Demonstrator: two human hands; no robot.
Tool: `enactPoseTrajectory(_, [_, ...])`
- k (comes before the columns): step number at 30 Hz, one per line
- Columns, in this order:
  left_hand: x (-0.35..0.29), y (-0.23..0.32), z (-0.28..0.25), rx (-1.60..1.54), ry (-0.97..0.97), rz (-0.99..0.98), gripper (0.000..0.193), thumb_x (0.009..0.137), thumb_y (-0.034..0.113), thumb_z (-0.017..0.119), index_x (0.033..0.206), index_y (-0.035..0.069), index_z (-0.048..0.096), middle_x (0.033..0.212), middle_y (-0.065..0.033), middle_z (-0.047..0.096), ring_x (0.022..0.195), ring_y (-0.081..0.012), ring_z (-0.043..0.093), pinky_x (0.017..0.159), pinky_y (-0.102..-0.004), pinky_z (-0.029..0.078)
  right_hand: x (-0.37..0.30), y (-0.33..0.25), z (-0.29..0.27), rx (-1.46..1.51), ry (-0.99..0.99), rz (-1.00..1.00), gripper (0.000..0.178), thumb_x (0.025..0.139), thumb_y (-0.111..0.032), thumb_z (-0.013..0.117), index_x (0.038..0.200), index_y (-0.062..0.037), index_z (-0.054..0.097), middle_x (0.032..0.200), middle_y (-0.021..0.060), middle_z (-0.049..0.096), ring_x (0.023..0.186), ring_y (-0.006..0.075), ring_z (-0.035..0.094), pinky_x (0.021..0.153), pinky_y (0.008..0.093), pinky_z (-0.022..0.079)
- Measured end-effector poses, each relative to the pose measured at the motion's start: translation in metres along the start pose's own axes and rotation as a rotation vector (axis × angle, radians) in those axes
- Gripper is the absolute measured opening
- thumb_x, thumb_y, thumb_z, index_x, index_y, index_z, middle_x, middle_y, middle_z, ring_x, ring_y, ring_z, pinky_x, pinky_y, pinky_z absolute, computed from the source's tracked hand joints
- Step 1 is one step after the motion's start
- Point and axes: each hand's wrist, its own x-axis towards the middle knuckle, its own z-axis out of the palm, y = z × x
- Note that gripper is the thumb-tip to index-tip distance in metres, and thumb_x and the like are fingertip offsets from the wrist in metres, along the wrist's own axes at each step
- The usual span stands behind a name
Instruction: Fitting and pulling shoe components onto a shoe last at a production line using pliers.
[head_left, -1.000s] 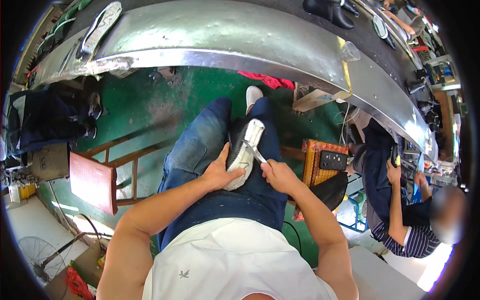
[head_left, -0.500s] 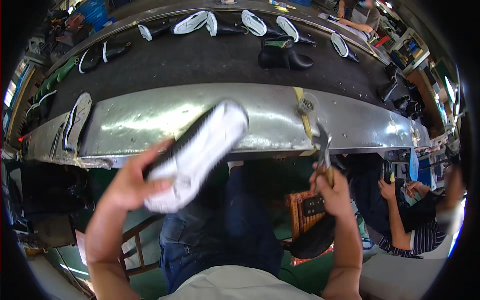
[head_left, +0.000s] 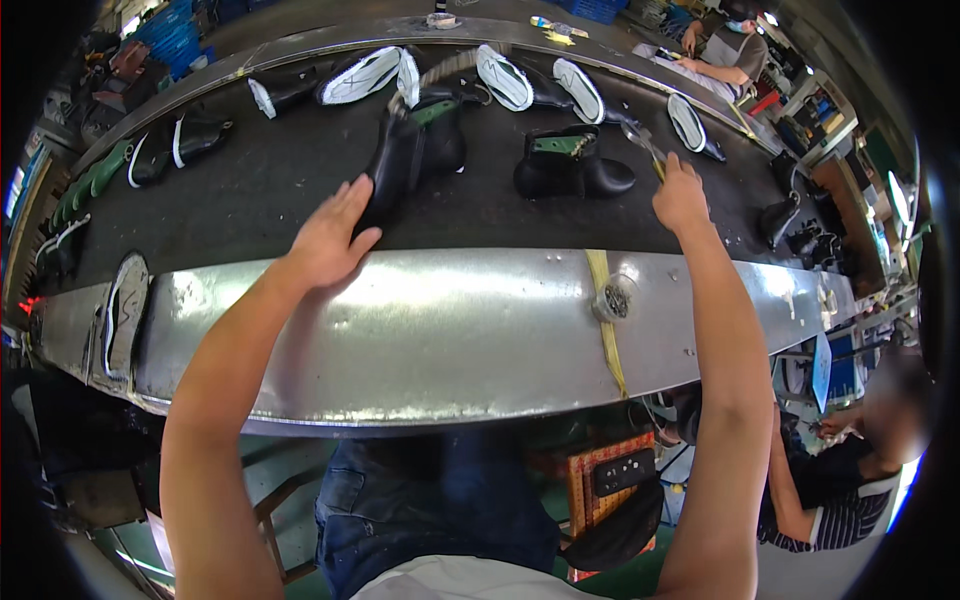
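Observation:
A black boot (head_left: pixel 392 160) with green showing at its top stands on the dark conveyor belt. My left hand (head_left: pixel 335 232) is at the boot's near end, fingers stretched and thumb apart; whether the fingertips touch it I cannot tell. Over the right part of the belt, my right hand (head_left: pixel 683 195) is closed on metal pincers (head_left: pixel 645 146) with a yellowish handle, their jaws pointing away from me. Another black boot (head_left: pixel 572 172), also green at the top, stands between the two hands.
Several dark shoes with white soles, one being a white-soled shoe (head_left: pixel 502 80), lie along the belt's far side. On the metal ledge (head_left: pixel 420 345) stand a small clear cup (head_left: pixel 614 300) of metal bits and, leftward, a sole-like piece (head_left: pixel 126 315). Co-workers sit at right and far right.
Both hands have reached forward over the belt. The white-soled shoe has left my left hand, and a black boot now stands at its fingers. My right hand still carries the pincers.

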Motion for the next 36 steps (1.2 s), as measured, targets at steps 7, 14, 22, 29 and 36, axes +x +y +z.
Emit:
enactPoseTrajectory(7, [-0.004,-0.010,0.000,-0.232,0.019,0.149,0.060,0.097,0.020,0.059,0.151,0.001,0.043,0.161,-0.0227,0.036,0.150,-0.0447,0.030,0.124,-0.0514,0.024,0.107,-0.055,0.040,-0.175,-0.045,0.107,0.050,0.095,-0.012,0.060,0.141,-0.0003,0.044,0.138,0.0185,0.051,0.134,0.0377,0.047,0.104,0.0625,0.047])
enactPoseTrajectory(14, [-0.002,-0.010,-0.006,-0.257,0.028,0.078,0.063,0.091,0.018,0.065,0.147,-0.003,0.045,0.159,-0.0256,0.035,0.151,-0.0473,0.027,0.124,-0.0566,0.021,0.179,-0.047,0.105,-0.521,0.050,0.141,0.039,0.102,-0.020,0.048,0.136,-0.0006,0.049,0.131,0.0165,0.055,0.127,0.0344,0.051,0.097,0.0660,0.050])
enactPoseTrajectory(22, [-0.004,-0.019,-0.005,-0.246,-0.003,0.006,0.065,0.091,0.020,0.066,0.148,-0.001,0.044,0.160,-0.0245,0.035,0.151,-0.0476,0.026,0.123,-0.0567,0.022,0.182,-0.053,0.075,-0.429,-0.248,0.050,0.032,0.101,-0.015,0.050,0.124,0.0011,0.065,0.122,0.0179,0.070,0.112,0.0350,0.070,0.092,0.0406,0.059])
enactPoseTrajectory(29, [-0.006,-0.024,-0.006,-0.271,-0.029,-0.012,0.065,0.091,0.018,0.068,0.149,0.000,0.045,0.161,-0.0225,0.035,0.151,-0.0453,0.028,0.122,-0.0535,0.027,0.176,-0.065,0.078,-0.397,-0.127,0.152,0.052,0.104,-0.019,0.047,0.152,-0.0004,0.040,0.144,0.0173,0.050,0.141,0.0362,0.043,0.106,0.0576,0.048])
enactPoseTrajectory(36, [-0.004,-0.027,-0.008,-0.298,-0.060,0.003,0.066,0.090,0.017,0.068,0.150,0.002,0.045,0.162,-0.0215,0.034,0.151,-0.0455,0.027,0.123,-0.0534,0.026,0.186,-0.071,0.099,-0.641,-0.022,0.198,0.051,0.104,-0.020,0.046,0.151,-0.0012,0.044,0.151,0.0170,0.046,0.143,0.0402,0.041,0.105,0.0649,0.045])
